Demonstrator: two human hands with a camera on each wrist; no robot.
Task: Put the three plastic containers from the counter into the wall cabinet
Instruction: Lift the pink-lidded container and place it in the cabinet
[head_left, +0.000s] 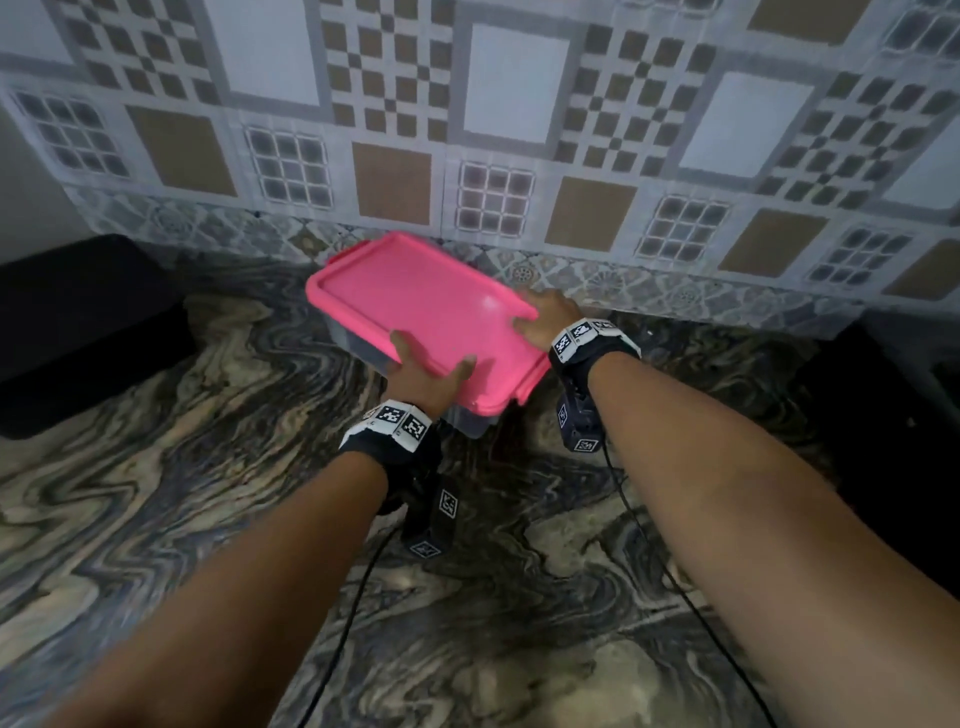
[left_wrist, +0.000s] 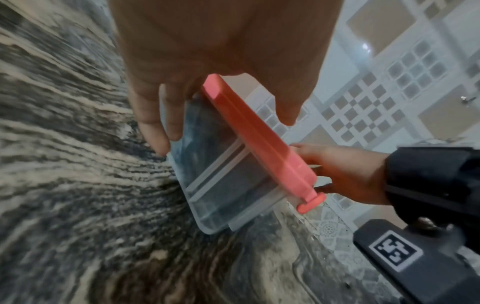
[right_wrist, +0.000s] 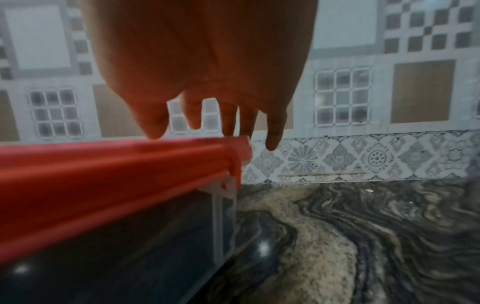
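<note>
So from the head view, the clear container (head_left: 470, 423) with its pink lid (head_left: 426, 317) sits mid-frame on the swirly marble counter (head_left: 156, 519), close to the tiled wall (head_left: 467, 130). Left hand (head_left: 423, 376) clamps the near edge, thumb on top. Right hand (head_left: 545, 317) grips the right corner. Left wrist view: fingers (left_wrist: 153, 127) under the tub (left_wrist: 223, 185), centre frame. Right wrist view: fingertips (right_wrist: 153, 123) rest on the lid's edge (right_wrist: 116, 164), left of frame.
</note>
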